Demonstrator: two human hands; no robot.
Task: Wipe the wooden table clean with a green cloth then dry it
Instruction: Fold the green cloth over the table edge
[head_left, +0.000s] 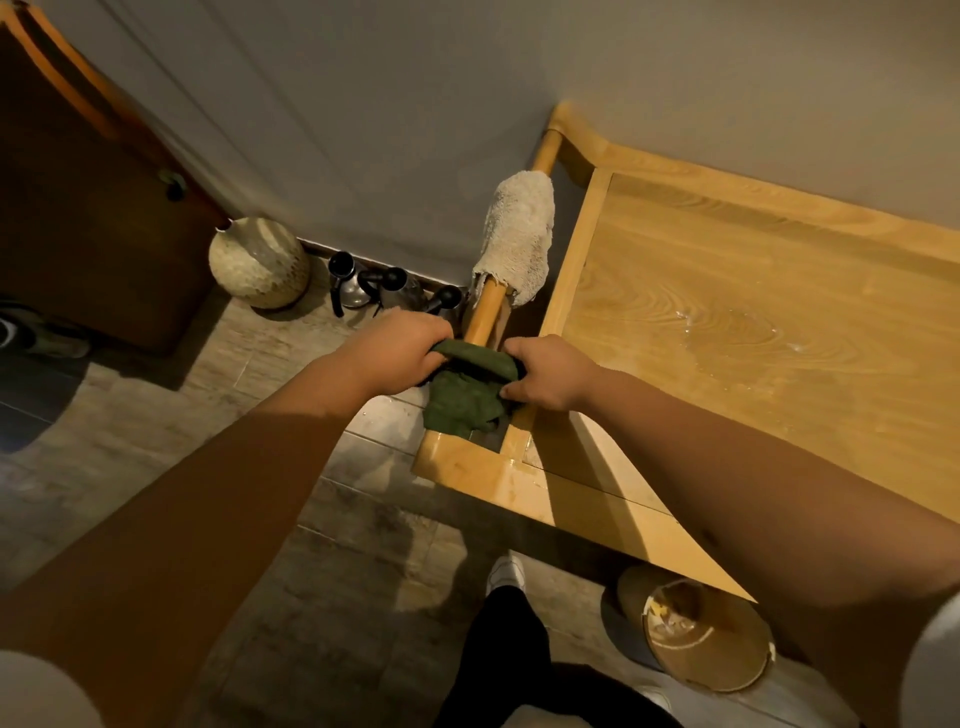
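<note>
The green cloth hangs over the round wooden rail at the left end of the wooden table. My left hand grips the cloth on the rail's left side. My right hand grips it on the right side, next to the table's edge. A white towel is draped over the same rail further back. A wet patch with water streaks shines on the tabletop.
A round pale vase and several metal kettles stand on the floor by the wall. A dark wooden cabinet is at left. A bin sits under the table's near edge. My leg and shoe are below.
</note>
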